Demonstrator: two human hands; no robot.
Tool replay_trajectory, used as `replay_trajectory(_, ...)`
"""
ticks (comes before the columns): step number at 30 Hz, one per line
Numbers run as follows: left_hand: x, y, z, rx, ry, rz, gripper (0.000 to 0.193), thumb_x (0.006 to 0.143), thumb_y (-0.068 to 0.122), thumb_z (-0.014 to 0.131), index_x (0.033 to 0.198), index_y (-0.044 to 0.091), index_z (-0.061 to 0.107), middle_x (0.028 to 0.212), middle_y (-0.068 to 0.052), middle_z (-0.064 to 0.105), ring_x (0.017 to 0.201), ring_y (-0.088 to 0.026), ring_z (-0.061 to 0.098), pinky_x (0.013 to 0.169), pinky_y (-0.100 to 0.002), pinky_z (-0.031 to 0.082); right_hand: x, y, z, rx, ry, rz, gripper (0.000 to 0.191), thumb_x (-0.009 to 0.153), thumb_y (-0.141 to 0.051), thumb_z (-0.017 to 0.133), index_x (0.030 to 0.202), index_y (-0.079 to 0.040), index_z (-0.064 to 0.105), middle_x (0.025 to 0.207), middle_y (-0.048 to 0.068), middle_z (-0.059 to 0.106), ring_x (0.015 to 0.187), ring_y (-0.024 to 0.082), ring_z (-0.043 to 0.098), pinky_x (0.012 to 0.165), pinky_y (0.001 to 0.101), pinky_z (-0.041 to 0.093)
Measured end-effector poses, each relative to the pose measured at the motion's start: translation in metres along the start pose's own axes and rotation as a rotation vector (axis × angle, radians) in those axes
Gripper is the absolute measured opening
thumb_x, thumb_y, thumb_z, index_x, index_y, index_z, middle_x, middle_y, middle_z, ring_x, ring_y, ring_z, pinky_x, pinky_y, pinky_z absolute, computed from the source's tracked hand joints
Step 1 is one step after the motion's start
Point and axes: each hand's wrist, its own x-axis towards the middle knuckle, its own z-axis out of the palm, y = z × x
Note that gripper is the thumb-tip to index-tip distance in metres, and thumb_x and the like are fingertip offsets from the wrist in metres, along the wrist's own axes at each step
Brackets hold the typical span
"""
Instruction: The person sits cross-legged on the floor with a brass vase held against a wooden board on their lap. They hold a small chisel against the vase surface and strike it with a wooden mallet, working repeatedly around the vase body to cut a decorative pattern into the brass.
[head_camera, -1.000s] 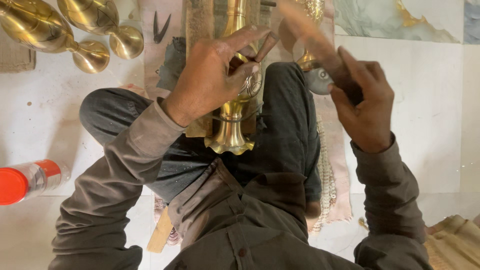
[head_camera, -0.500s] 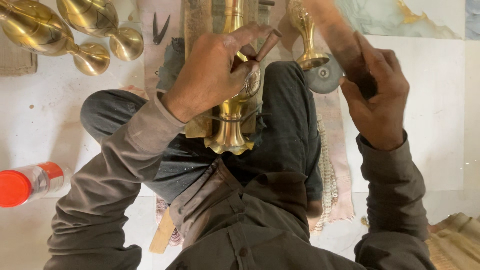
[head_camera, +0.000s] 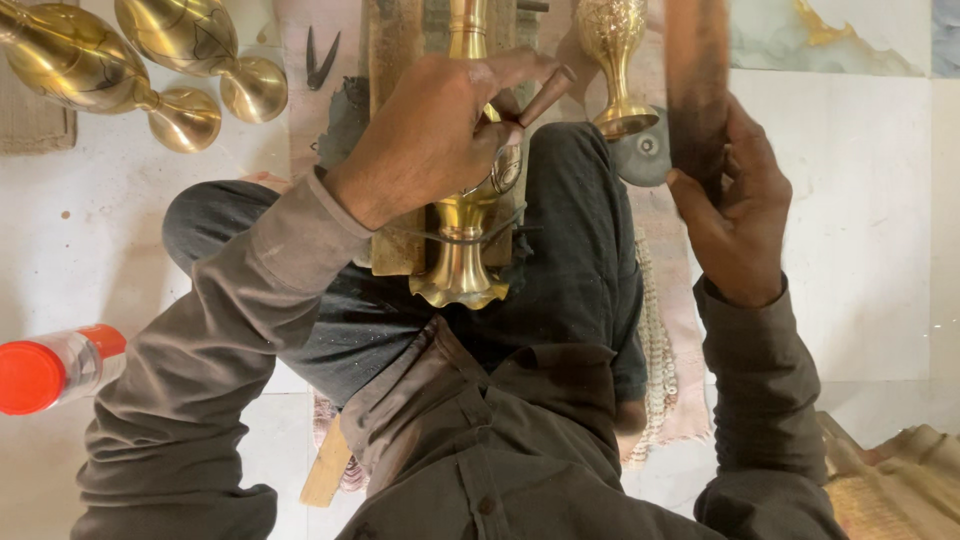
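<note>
Under the fingers of the left hand (head_camera: 435, 125) lies a brass vase (head_camera: 463, 225), stretched lengthwise on a wooden board (head_camera: 392, 150) across the person's lap, its fluted foot pointing toward the body just below the knuckles. Those fingers are curled narrowly around a slim punch-like tool (head_camera: 548, 92) whose brownish end sticks out past the fingertips; thin dark wire crosses the vase's neck just below the hand. Since the earlier frames this hand has hardly shifted, while the right hand (head_camera: 735, 210) has turned: the long, flat, reddish-brown wooden bat (head_camera: 697, 80) it grips, slanted a second ago, now stands nearly upright and blurred, the fingers wrapped tight about its lower end. Just left of those fingers a second, engraved brass vase (head_camera: 612, 55) stands on the floor, a dull grey metal disc (head_camera: 642, 155) beside its foot. Well beyond the left hand, two smooth, polished brass vases (head_camera: 130, 65) lie on their sides on pale tile. Near the left elbow lies a clear bottle with an orange cap (head_camera: 45, 372).
</note>
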Motion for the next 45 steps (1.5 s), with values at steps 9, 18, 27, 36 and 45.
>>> replay_trajectory(9,0.006,0.001,-0.001,0.084,-0.094,-0.047,0.047,0.093,0.005,0.083,0.137,0.004,0.065,0.099,-0.019,0.077,0.082,-0.026,0.078,0.072,-0.040,0.061,-0.011,0.011,0.004,-0.210,-0.013,-0.017,0.066,0.094,0.016,0.067,0.155,-0.009,0.058,0.127,0.010,0.058,0.114,0.017,0.065,0.095,0.0274,0.059)
replay_trajectory(18,0.013,0.002,-0.004,0.075,-0.133,0.047,0.053,0.088,0.006,0.084,0.136,0.001,0.064,0.103,-0.020,0.076,0.084,-0.028,0.077,0.075,-0.039,0.062,-0.026,0.013,0.015,-0.089,0.058,0.033,0.062,0.098,0.015,0.066,0.155,-0.005,0.053,0.122,0.011,0.061,0.106,0.016,0.062,0.089,0.0275,0.055)
replay_trajectory(27,0.006,0.004,-0.005,0.078,-0.196,0.055,0.053,0.091,0.004,0.079,0.140,0.003,0.061,0.109,-0.020,0.076,0.092,-0.028,0.078,0.082,-0.041,0.064,-0.040,0.021,0.021,0.108,0.177,0.118,0.067,0.100,0.015,0.064,0.161,-0.001,0.043,0.124,0.010,0.060,0.107,0.014,0.059,0.093,0.0279,0.051)
replay_trajectory(36,-0.002,0.006,-0.010,0.072,-0.160,0.095,0.052,0.093,0.002,0.079,0.141,0.000,0.060,0.114,-0.023,0.074,0.097,-0.031,0.077,0.082,-0.041,0.064,-0.047,0.020,0.030,0.129,0.237,0.069,0.055,0.108,0.018,0.063,0.157,0.002,0.045,0.121,0.008,0.057,0.106,0.011,0.054,0.090,0.0256,0.047)
replay_trajectory(45,0.005,0.009,-0.006,0.078,-0.175,0.089,0.052,0.091,0.001,0.081,0.140,0.003,0.062,0.105,-0.021,0.076,0.094,-0.030,0.078,0.081,-0.041,0.064,-0.043,0.014,0.030,0.112,0.188,0.084,0.058,0.103,0.012,0.065,0.156,-0.005,0.050,0.122,0.008,0.062,0.106,0.015,0.059,0.087,0.0272,0.050)
